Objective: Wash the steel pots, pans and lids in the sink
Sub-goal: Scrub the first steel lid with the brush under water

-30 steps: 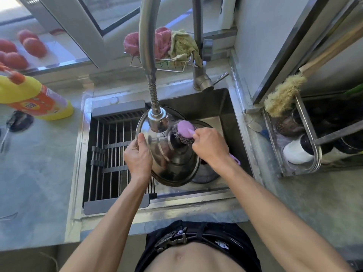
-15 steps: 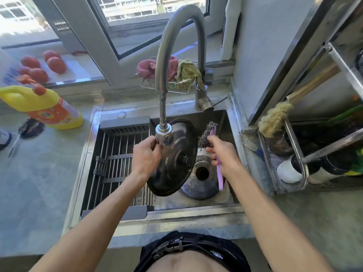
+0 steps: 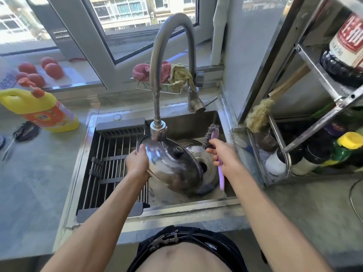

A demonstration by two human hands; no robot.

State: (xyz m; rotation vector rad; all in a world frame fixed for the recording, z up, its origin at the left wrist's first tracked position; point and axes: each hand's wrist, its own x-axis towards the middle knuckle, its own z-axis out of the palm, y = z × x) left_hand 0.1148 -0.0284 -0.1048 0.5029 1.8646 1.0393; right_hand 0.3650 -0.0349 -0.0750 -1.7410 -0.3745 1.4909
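A round steel lid with a dark knob hangs tilted over the sink, just under the faucet head. My left hand grips its left rim. My right hand holds a pink-handled steel-wool scrubber upright, off to the right of the lid and not touching it. Below the lid another steel lid lies in the basin, partly hidden. No water stream is visible.
A dark drying rack covers the sink's left half. A yellow detergent bottle lies on the left counter. Cloths sit in a wire basket behind the faucet. A metal shelf with bottles and a brush stands right.
The lid has turned from dark underside to shiny top facing me. My right hand drew the scrubber off the lid and raised it to the right. The camera tilted up.
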